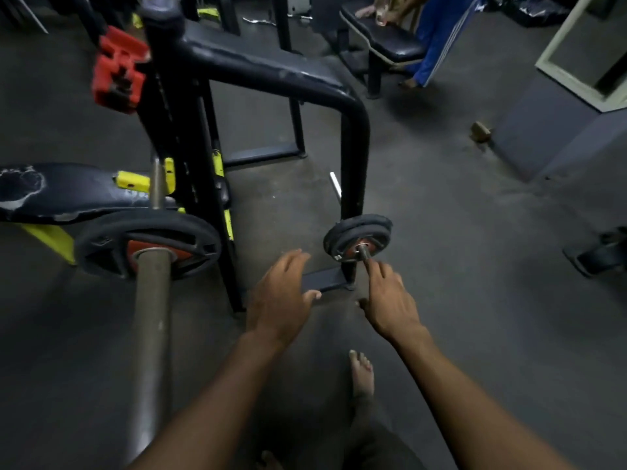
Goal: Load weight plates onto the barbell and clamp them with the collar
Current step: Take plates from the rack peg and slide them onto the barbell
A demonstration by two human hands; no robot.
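A barbell sleeve [151,320] runs from the bottom left up through a black weight plate with an orange hub [101,245]. A red collar [117,71] sits high on the black rack upright at the upper left. Small black plates [342,234] hang on a storage peg low on the rack's post. My right hand [390,301] reaches toward them with straight fingers, its fingertip at the peg's end. My left hand [280,296] hovers beside it, left of the plates, fingers relaxed and holding nothing.
A black and yellow bench [51,191] stands at the left behind the barbell. The curved rack frame [271,71] arches over the middle. Another bench [383,32] with a person in blue trousers is at the back right. My bare foot [362,373] stands on dark floor.
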